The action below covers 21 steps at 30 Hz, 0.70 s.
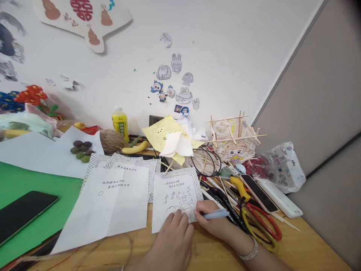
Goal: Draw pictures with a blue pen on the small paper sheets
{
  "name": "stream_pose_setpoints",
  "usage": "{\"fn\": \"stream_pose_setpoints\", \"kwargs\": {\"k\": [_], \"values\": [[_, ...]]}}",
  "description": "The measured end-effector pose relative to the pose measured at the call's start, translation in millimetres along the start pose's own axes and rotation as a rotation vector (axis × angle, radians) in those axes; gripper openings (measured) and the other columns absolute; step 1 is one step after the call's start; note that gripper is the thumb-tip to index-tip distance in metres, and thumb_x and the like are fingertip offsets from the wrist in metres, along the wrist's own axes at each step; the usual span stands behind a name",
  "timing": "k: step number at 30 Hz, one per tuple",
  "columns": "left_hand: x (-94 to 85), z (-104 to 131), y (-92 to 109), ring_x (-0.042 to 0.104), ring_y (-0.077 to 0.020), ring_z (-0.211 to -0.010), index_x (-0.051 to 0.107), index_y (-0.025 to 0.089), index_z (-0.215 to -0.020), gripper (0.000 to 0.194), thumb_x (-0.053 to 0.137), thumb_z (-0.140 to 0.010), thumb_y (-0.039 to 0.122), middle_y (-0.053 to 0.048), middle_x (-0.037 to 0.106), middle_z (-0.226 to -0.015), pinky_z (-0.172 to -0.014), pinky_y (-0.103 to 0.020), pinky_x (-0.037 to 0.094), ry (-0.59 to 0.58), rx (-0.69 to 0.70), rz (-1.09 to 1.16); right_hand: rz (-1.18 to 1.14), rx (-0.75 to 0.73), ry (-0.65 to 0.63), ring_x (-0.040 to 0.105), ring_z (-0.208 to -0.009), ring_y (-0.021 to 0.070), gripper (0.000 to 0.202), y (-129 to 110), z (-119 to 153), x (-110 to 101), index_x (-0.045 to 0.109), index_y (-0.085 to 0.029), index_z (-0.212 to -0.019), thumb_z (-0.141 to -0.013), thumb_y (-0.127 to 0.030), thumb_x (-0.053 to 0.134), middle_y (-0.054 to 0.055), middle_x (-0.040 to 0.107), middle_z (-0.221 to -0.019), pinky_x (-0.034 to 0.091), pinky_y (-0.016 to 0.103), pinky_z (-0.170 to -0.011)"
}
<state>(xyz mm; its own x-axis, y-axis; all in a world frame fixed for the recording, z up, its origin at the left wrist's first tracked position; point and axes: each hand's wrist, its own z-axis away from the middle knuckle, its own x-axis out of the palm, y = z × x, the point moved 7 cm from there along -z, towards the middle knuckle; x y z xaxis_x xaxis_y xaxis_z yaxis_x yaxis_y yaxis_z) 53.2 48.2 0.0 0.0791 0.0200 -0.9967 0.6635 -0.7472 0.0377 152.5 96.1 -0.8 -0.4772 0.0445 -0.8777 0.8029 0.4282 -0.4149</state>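
A sheet of paper (162,188) with a patterned border, handwriting and a line drawing of hanging plants and hills lies on the table. My left hand (175,235) rests across its bottom edge, palm down, fingers laid on the paper. At the sheet's lower right corner, my right hand (211,218) is closed around a light blue pen (217,214), its tip hidden by my fingers. A bracelet (251,250) circles my right wrist. Left of the drawing lies a larger creased sheet (124,207) with handwriting and a small circle.
A black phone (25,212) lies on green paper at left. Behind stand a yellow-green bottle (120,124), a twine ball (113,141) and a toy banana (135,148). Scissors (263,226), several pens, another phone (258,194) and a stick-and-paper lantern (234,139) crowd the right.
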Motion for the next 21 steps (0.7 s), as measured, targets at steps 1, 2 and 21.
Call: {"fn": "stream_pose_setpoints", "kwargs": {"k": [1,2,21], "values": [[0.1,0.1,0.3,0.046,-0.0288,-0.103,0.058,0.013,-0.099,0.021,0.044,-0.085,0.022,-0.012,0.056,-0.105,-0.091,-0.046,0.039,0.001,0.003,-0.006,-0.004,-0.006,0.001,0.036,-0.051,0.0100,0.028,-0.2,-0.2,-0.2,0.028,-0.019,-0.055,-0.078,-0.017,0.043,-0.005,0.034,-0.052,0.022,0.023,-0.050],[-0.2,0.1,0.6,0.046,-0.0289,-0.103,0.058,0.013,-0.099,0.022,0.044,-0.085,0.023,-0.012,0.055,-0.105,-0.091,-0.046,0.039,0.006,0.008,-0.013,-0.007,-0.011,0.004,0.036,-0.051,0.0100,0.028,-0.3,-0.4,-0.5,0.028,-0.019,-0.055,-0.078,-0.017,0.043,-0.005,0.034,-0.052,0.022,0.023,-0.050],[-0.9,-1.1,0.5,0.045,-0.0296,-0.105,0.056,0.014,-0.093,0.016,0.045,-0.085,0.020,-0.012,0.055,-0.105,-0.091,-0.046,0.037,-0.010,0.006,0.037,-0.163,-0.062,-0.009,0.045,-0.056,0.0119,0.023,-2.5,2.3,-2.4,0.046,-0.018,-0.059,-0.081,-0.025,0.047,-0.002,0.050,-0.057,0.031,0.023,-0.053]]}}
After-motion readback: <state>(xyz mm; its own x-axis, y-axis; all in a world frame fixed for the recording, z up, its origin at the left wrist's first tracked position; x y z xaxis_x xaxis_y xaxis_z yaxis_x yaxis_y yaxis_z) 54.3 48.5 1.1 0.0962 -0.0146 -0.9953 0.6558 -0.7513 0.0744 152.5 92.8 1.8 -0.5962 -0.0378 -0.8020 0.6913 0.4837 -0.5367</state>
